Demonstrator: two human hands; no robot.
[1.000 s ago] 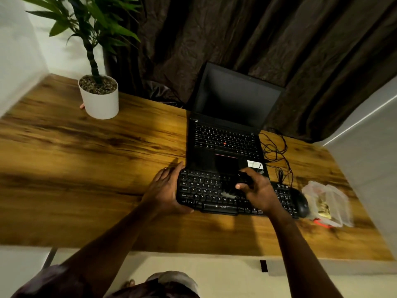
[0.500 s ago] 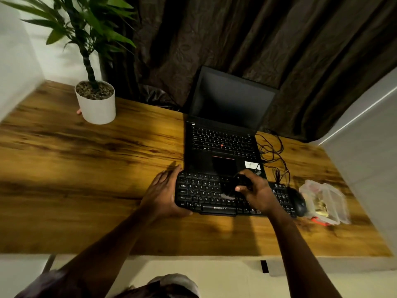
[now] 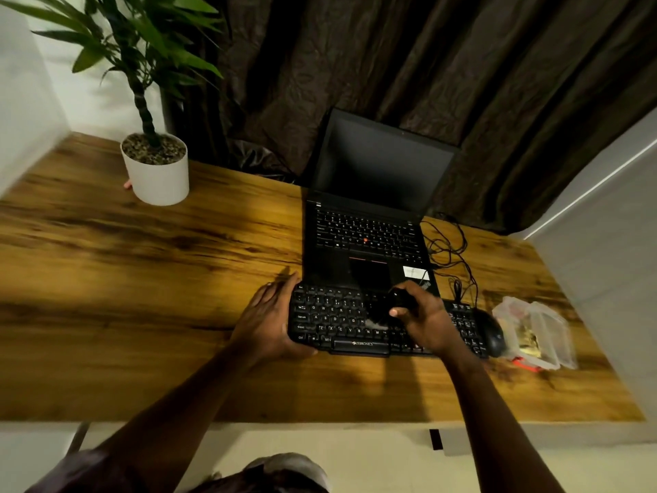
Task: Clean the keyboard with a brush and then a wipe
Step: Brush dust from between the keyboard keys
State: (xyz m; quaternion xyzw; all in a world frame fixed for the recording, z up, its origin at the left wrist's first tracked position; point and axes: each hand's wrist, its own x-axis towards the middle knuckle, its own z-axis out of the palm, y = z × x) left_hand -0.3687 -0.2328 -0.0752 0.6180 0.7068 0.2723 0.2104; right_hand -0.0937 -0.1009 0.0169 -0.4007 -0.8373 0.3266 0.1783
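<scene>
A black external keyboard (image 3: 337,322) lies on the wooden desk (image 3: 149,279) in front of an open laptop. My left hand (image 3: 265,320) grips the keyboard's left end, thumb under the front edge. My right hand (image 3: 423,316) hovers over the keyboard's right half, closed on a dark brush (image 3: 385,311). The brush's pale bristle tips touch the keys near the bottom letter row. The keys beneath my right hand are hidden.
A black laptop (image 3: 366,240) with a dark screen stands behind the keyboard. A black mouse (image 3: 492,332) and tangled cables (image 3: 451,254) lie to the right, beside a clear plastic bag (image 3: 537,332). A potted plant (image 3: 156,165) stands at the back left.
My head has tilted, shifting the whole scene slightly down. My right hand with the brush has moved a little across the keys. My left hand keeps its hold on the keyboard's end.
</scene>
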